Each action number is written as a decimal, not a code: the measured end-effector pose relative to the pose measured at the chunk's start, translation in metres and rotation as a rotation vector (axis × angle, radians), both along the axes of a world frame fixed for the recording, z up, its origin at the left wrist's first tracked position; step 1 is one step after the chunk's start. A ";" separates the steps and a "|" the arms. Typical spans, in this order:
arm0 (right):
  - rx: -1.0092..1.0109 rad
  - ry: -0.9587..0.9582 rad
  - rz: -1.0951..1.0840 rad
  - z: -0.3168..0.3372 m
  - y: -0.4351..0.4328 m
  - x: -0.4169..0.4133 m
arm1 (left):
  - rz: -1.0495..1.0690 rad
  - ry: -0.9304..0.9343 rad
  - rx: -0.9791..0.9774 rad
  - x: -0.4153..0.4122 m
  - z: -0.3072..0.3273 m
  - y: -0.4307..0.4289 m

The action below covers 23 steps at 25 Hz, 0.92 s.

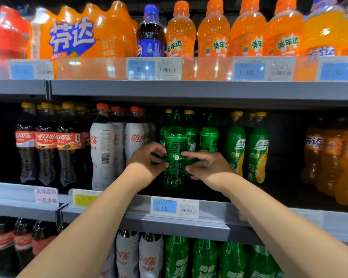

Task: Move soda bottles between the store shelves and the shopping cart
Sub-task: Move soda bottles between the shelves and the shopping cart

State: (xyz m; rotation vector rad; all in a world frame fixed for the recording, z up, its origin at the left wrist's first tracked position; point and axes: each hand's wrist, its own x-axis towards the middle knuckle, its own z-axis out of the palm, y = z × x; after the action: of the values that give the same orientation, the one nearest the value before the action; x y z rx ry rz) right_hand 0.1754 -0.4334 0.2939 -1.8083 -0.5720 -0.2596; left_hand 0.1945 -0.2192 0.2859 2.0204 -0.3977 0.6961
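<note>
left hand [147, 159]: fingers curled against the left side of the green soda bottle [174, 141] | bottle: upright on the middle shelf [219, 214], front row (white-label colas [102, 153] to its left) | right hand [209, 167]: fingers clamped round its right side, forefinger across the label

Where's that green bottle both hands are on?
In the head view, the green clear plastic soda bottle is at the front of the middle shelf, centre frame, between the left hand and right hand, right of the white-wrapped cola bottles.
</note>
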 end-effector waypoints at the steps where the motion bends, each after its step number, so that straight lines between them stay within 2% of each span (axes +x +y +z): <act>1: -0.047 -0.014 0.000 -0.001 0.000 0.001 | 0.003 0.015 -0.010 0.001 0.001 -0.001; 4: -0.216 -0.017 -0.014 -0.001 -0.002 0.003 | 0.034 0.073 0.003 0.003 0.001 -0.004; 8: -0.295 -0.018 -0.003 0.001 -0.002 0.003 | 0.088 0.083 0.028 0.003 0.002 -0.003; 12: -0.290 -0.013 0.020 -0.002 0.000 0.006 | 0.086 0.161 0.034 0.003 0.000 -0.003; 18: -0.362 0.046 0.060 -0.004 0.009 0.012 | 0.273 0.132 0.248 0.009 0.005 0.000; 23: -0.326 0.095 0.070 0.006 0.015 0.020 | 0.235 0.129 0.322 0.015 0.014 0.004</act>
State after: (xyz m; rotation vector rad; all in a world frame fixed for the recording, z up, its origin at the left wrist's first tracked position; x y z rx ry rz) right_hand 0.1950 -0.4187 0.2999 -2.0966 -0.6369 -0.0324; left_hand 0.2097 -0.2156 0.3001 2.4312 -0.2067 0.6709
